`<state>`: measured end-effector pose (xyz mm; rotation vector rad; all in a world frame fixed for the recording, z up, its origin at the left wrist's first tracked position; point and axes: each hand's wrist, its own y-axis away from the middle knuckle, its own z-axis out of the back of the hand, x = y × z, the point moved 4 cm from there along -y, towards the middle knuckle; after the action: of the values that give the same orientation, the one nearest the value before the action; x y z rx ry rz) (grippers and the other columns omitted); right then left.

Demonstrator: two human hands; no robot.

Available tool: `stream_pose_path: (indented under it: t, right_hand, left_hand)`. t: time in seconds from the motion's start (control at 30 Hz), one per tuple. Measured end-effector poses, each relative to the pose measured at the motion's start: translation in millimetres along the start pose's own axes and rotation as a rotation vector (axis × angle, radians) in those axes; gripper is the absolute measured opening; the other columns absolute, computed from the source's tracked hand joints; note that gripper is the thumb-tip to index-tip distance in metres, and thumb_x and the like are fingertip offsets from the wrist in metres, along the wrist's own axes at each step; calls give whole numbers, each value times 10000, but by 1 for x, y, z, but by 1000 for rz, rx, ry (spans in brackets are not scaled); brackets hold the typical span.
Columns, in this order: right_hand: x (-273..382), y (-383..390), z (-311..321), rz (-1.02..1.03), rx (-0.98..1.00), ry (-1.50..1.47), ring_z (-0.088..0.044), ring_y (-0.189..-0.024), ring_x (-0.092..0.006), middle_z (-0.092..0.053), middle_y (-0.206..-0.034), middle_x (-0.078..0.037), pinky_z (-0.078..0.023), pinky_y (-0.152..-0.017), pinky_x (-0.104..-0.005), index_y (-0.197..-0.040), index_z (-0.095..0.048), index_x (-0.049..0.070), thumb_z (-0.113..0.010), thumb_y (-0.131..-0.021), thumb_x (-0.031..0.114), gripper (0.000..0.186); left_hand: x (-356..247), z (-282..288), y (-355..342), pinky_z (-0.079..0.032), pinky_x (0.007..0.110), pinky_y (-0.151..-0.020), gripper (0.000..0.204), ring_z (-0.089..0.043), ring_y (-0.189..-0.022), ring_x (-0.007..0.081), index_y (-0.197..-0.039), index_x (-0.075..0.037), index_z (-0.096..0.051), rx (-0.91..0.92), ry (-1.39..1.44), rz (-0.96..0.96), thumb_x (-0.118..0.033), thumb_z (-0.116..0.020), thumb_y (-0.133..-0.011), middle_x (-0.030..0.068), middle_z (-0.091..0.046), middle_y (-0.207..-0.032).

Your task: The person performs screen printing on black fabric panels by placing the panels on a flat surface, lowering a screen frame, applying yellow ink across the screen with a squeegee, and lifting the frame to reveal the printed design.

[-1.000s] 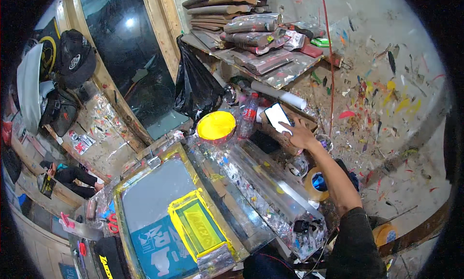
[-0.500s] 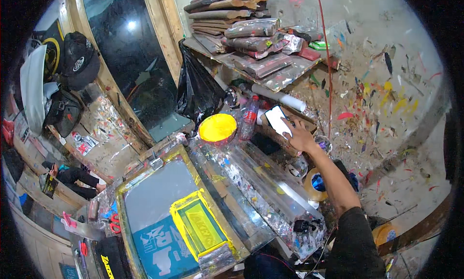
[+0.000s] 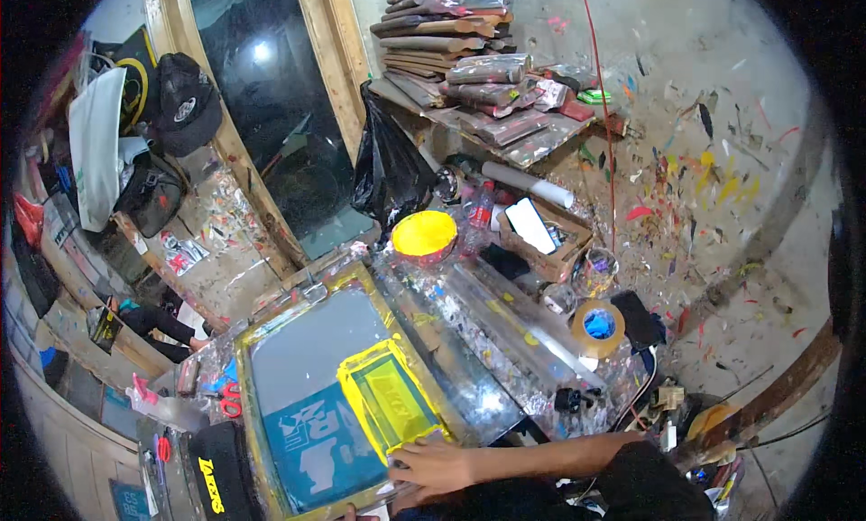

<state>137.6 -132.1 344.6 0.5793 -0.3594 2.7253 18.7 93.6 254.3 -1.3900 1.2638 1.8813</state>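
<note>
I see the right hand [image 3: 433, 467] bent over the near edge of the screen [image 3: 302, 341] — if it grips, I cannot tell. The left hand [image 3: 361, 515] shows barely — its state is also unclear. The screen lies near the yellow tub [image 3: 424, 235].

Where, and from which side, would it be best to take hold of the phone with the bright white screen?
Probably by its two long edges, coming from above on the right: the phone is flat and slanted, its screen faces up, and brown cardboard of the open box shows along its right edge, with no object covering that edge.
</note>
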Motion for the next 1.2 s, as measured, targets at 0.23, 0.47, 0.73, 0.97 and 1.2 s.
stream_pose_path:
  t: [0.23,0.47,0.73,0.97,1.2]
  right_hand:
    - [-19,-27,15,-242,-99,408,-677,-896,-331,-654,-939,-138,-529,-776,-434,-1148,-543,57,-535,-886,134,274]
    - [-5,-41,37,-357,170,144,-684,-844,-380,-679,-942,-146,-492,-757,-553,-1242,-485,118,-598,-867,163,395]
    - [-84,-47,12,-153,-209,608,-677,-929,-296,-668,-999,-70,-354,-1029,-620,-1129,-554,238,-576,-867,159,275]
    - [-166,-141,72,-249,-131,488,-690,-849,-327,-709,-901,-136,-437,-952,-575,-1177,-568,139,-557,-880,151,297]
    - [-65,-55,24,-239,64,411,-674,-938,-346,-660,-1000,-125,-497,-900,-507,-1216,-495,141,-627,-807,135,429]
  left_hand:
    - [17,14,-4,-526,310,-541,415,-621,-614,176,-1077,-11,-484,1,-9,29,-401,-591,-984,93,-605,-735]
    - [27,37,0,-480,303,-427,410,-540,-423,180,-1009,-11,-477,-110,43,-7,-403,-595,-982,88,-543,-578]
    - [-8,-1,8,-487,261,-450,455,-590,-503,158,-1165,5,-369,32,117,76,-340,-606,-986,109,-593,-647]
    - [-13,5,15,-506,312,-499,468,-603,-533,187,-1168,-7,-377,-4,86,114,-372,-602,-981,128,-599,-641]
    - [-3,3,17,-504,297,-491,388,-589,-526,171,-1147,-10,-373,-30,192,86,-273,-610,-988,99,-585,-640]
